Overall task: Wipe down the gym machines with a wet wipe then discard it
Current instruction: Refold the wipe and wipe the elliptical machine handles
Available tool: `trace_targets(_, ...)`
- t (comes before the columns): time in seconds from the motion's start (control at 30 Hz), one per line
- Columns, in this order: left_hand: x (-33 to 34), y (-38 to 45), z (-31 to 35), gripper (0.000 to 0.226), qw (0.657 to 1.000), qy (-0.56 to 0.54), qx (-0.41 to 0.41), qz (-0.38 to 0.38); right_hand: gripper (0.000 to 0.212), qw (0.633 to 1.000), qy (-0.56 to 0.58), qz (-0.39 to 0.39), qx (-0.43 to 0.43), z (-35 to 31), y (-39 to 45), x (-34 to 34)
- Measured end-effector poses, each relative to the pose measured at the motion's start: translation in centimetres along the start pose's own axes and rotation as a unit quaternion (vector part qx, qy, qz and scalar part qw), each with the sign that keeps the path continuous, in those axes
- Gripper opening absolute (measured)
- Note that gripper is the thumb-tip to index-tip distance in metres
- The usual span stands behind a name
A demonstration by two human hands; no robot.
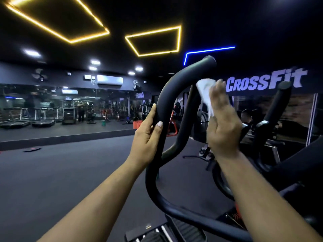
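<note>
Wet wipe (206,92), pressed by right hand (222,124) fingers mid-frame; left hand (148,133) clasps handlebar (167,95). Best wrap fully round, stroke downward.

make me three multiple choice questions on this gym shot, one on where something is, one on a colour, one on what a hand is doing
1. Where is the wet wipe?
A. against the upper part of the black handlebar
B. on the floor
C. draped over a treadmill

2. What colour is the angled light strip above the CrossFit sign?
A. yellow
B. blue
C. red

3. What is the left hand doing?
A. hanging free
B. holding the wipe
C. gripping the handlebar

Answers:
1. A: the wet wipe sits under the fingers of the right hand, up against the curved top of the black handlebar.
2. B: the angled light strip above the CrossFit sign glows blue, while the ceiling squares are yellow.
3. C: the left hand has its thumb and fingers round the handlebar tube, lower down than the wipe.
</note>
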State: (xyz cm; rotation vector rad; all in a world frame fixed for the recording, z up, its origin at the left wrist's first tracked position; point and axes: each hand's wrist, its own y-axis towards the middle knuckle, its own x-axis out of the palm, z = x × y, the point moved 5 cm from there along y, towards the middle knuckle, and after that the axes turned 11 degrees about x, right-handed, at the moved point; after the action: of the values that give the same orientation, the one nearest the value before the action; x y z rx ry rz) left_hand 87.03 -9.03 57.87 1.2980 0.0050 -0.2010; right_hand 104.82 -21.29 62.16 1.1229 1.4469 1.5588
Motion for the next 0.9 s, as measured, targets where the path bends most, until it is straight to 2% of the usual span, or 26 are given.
trace_targets(0.07, 0.3, 1.0, 0.2, 0.056, 1.0, 0.006, 0.003, -0.004, 0.041, 0.999, -0.034, 0.04, 0.0, 0.6, 3.3, 0.1)
trace_targets(0.23, 1.0, 1.5, 0.0, 0.059, 0.999, 0.044, 0.012, -0.016, 0.062, 0.982, -0.156, -0.101, -0.021, 3.6, 1.5, 5.6)
trace_targets(0.4, 1.3, 1.1, 0.1, 0.065, 0.987, 0.138, 0.073, -0.05, 0.063, 0.97, -0.189, -0.146, -0.055, 4.3, -3.7, 6.8)
trace_targets(0.47, 1.0, 1.0, -0.1, 0.064, 0.962, 0.231, 0.125, -0.069, 0.066, 0.962, -0.201, -0.169, -0.069, 4.2, -6.5, 7.0)
trace_targets(0.57, 0.9, 0.8, -0.3, 0.063, 0.901, 0.367, 0.218, -0.082, 0.075, 0.937, -0.215, -0.248, -0.118, 4.3, -11.3, 7.1)
trace_targets(0.63, 0.9, 0.3, -0.6, 0.062, 0.865, 0.419, 0.261, -0.087, 0.078, 0.929, -0.206, -0.279, -0.13, 4.3, -12.6, 6.4)
trace_targets(0.7, 0.9, -0.1, -0.9, 0.063, 0.842, 0.446, 0.29, -0.091, 0.069, 0.946, -0.162, -0.257, -0.113, 3.4, -10.9, 5.4)
trace_targets(0.8, 1.0, -0.1, -1.4, 0.063, 0.823, 0.466, 0.312, -0.087, 0.054, 0.986, -0.094, -0.11, -0.081, 1.4, -4.0, 2.8)
trace_targets(0.9, 1.1, 0.1, -1.6, 0.066, 0.817, 0.472, 0.321, -0.083, 0.05, 0.995, -0.062, -0.009, -0.081, 0.4, 1.6, 1.6)
